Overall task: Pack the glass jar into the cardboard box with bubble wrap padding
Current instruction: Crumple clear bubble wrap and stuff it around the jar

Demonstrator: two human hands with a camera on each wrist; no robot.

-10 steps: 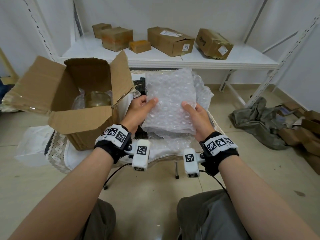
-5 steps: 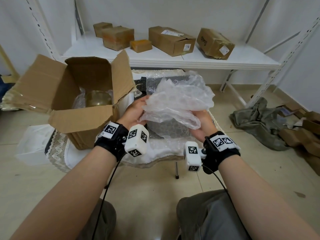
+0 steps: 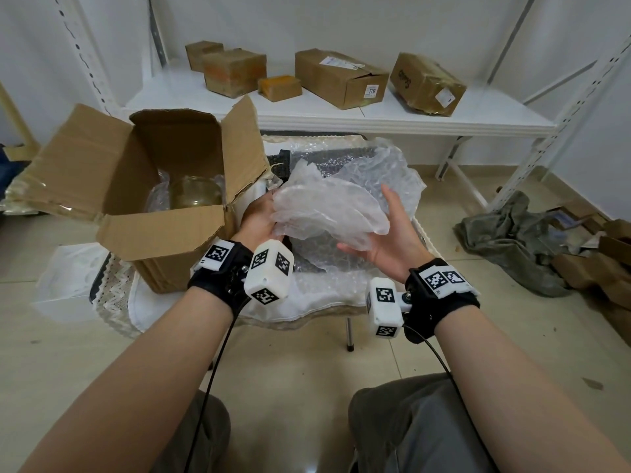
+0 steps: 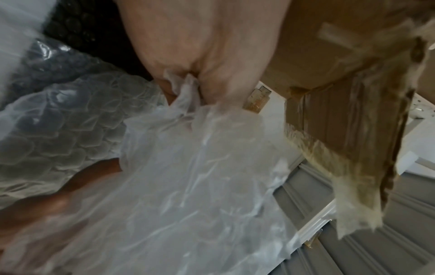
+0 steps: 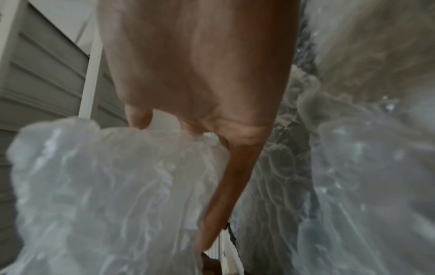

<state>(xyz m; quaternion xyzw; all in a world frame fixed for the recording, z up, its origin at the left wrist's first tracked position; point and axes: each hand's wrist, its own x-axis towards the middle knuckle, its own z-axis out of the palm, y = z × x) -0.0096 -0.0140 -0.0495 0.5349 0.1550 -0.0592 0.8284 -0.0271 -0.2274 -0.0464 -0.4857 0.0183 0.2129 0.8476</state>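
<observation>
The open cardboard box stands at the left of a small table, flaps up. The glass jar sits inside it with clear wrap around its sides. Just right of the box, both hands hold a crumpled sheet of bubble wrap above the table. My left hand pinches its left edge; in the left wrist view the fingers close on a bunched corner of the wrap. My right hand is palm-up with straight fingers under and against the wrap's right side.
More bubble wrap lies over a dark item on the cloth-covered table. A white shelf behind carries several cardboard boxes. A grey cloth and cardboard scraps lie on the floor at right.
The sheet, held flat and upright a second ago, is now crumpled into a bundle. My right hand has loosened from gripping it to an open palm.
</observation>
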